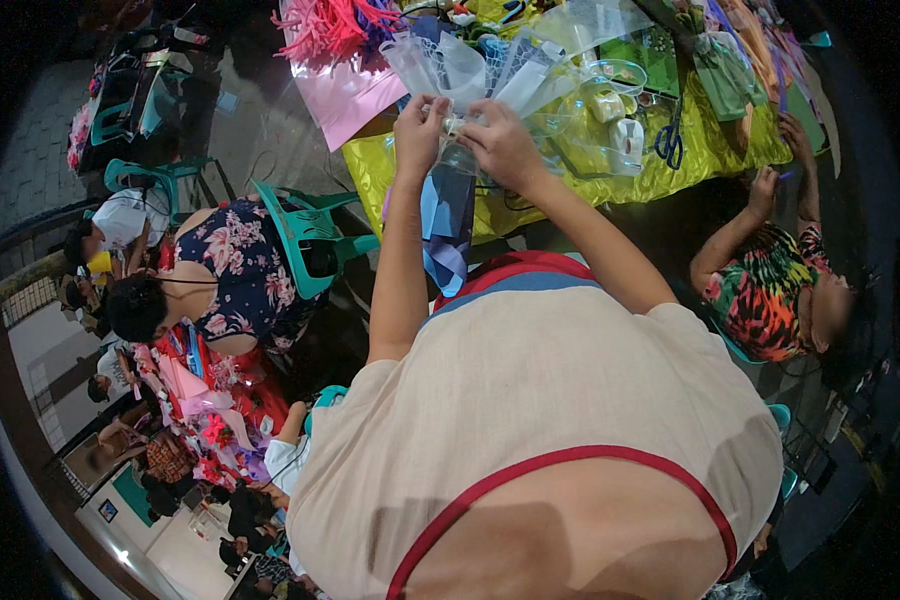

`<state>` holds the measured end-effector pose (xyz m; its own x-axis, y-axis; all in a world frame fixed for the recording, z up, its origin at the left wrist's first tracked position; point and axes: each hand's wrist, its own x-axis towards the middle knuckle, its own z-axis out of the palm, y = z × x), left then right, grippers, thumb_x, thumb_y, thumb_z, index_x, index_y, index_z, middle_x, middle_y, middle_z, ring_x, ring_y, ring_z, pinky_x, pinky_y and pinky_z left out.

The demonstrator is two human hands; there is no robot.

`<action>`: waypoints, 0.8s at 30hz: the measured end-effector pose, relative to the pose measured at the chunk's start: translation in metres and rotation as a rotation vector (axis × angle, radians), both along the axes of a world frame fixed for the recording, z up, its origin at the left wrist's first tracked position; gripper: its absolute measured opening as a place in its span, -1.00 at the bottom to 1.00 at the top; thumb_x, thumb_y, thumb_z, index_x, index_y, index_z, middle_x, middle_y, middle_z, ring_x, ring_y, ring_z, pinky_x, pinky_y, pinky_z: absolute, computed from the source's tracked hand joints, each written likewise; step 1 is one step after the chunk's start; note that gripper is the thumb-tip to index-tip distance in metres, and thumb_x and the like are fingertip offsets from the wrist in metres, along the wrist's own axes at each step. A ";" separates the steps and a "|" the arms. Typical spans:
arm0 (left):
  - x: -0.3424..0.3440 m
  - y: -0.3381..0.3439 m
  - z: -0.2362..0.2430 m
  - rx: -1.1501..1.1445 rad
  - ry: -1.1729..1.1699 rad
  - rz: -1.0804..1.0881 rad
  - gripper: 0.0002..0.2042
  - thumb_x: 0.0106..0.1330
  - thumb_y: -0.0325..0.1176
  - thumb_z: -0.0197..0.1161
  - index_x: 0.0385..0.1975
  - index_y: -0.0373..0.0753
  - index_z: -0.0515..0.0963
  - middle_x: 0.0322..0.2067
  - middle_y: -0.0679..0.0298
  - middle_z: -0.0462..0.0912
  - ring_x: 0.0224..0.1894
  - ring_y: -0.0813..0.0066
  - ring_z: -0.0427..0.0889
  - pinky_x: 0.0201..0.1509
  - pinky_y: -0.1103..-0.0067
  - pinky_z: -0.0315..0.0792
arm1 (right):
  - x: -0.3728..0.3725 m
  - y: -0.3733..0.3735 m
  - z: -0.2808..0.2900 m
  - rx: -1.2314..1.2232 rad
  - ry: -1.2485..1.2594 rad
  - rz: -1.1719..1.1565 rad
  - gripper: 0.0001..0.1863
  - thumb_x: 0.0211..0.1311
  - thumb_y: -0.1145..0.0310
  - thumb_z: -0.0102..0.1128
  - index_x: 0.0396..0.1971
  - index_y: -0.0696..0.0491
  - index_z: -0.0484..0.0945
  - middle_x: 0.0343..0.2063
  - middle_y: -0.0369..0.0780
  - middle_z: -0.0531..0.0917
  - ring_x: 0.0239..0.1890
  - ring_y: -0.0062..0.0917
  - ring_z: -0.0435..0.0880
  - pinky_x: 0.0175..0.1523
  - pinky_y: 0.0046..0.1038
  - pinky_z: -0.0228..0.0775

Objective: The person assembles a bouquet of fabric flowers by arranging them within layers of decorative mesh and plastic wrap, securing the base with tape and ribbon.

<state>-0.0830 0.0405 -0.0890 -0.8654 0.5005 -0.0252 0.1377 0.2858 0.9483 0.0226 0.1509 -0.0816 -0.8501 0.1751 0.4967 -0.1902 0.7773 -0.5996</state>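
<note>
A desk [670, 185] under a shiny yellow cover fills the far side of the scene. To the left, a person in a dark floral top [235, 250] sits on a green chair [295, 235]; to the right, another person in a multicoloured top [765, 285] sits near the desk's edge. A pink sheet [345, 110] lies at the desk's left end. Just right of it, at the desk's near side, is a bundle of translucent white wrap [455, 65], its patterned sheets fanning out on the far side. A blue folded piece [445, 215] hangs nearer, between the forearms; whether it joins the bundle I cannot tell. Pink fuzzy stems [330, 30] are piled far left.

The left hand [420, 140] and right hand [500, 145] meet at the gathered neck of the wrap, fingers bent and nearly closed, pinching at a small pale tie [452, 125] from either side. Right of them are dark-handled scissors [669, 147], beside a white roll [625, 145]; a yellowish roll [607, 104] sits just beyond it.
</note>
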 end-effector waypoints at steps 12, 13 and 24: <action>0.004 -0.025 -0.035 -0.014 0.074 0.444 -0.78 0.13 -0.32 0.17 -0.59 -0.35 0.40 -0.72 0.27 0.47 -0.68 0.64 0.41 -0.59 0.64 0.29 | 0.031 0.012 -0.008 0.092 -0.129 -0.261 -0.88 -0.12 0.38 0.10 -0.65 0.10 0.42 -0.47 -0.16 0.37 -0.33 -0.28 0.39 -0.26 -0.32 0.25; 0.004 -0.027 -0.037 -0.029 0.077 0.444 -0.78 0.14 -0.31 0.17 -0.58 -0.35 0.41 -0.70 0.28 0.47 -0.67 0.65 0.42 -0.59 0.67 0.29 | 0.032 0.013 -0.011 0.105 -0.124 -0.294 -0.89 -0.11 0.37 0.08 -0.66 0.08 0.43 -0.50 -0.17 0.39 -0.37 -0.30 0.41 -0.29 -0.32 0.28; -0.003 -0.047 -0.059 -0.040 0.140 0.498 -0.80 0.16 -0.33 0.15 -0.58 -0.32 0.39 -0.67 0.31 0.48 -0.65 0.65 0.41 -0.56 0.69 0.31 | 0.050 0.035 -0.028 0.126 -0.256 -0.236 -0.89 -0.03 0.39 0.02 -0.62 0.10 0.39 -0.57 -0.15 0.43 -0.49 -0.28 0.49 -0.38 -0.30 0.34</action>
<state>-0.0863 -0.0070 -0.1477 -0.9948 0.0285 0.0975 0.1009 0.3848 0.9175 0.0728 0.1855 -0.1093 -0.8929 0.3324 0.3037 0.1469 0.8526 -0.5015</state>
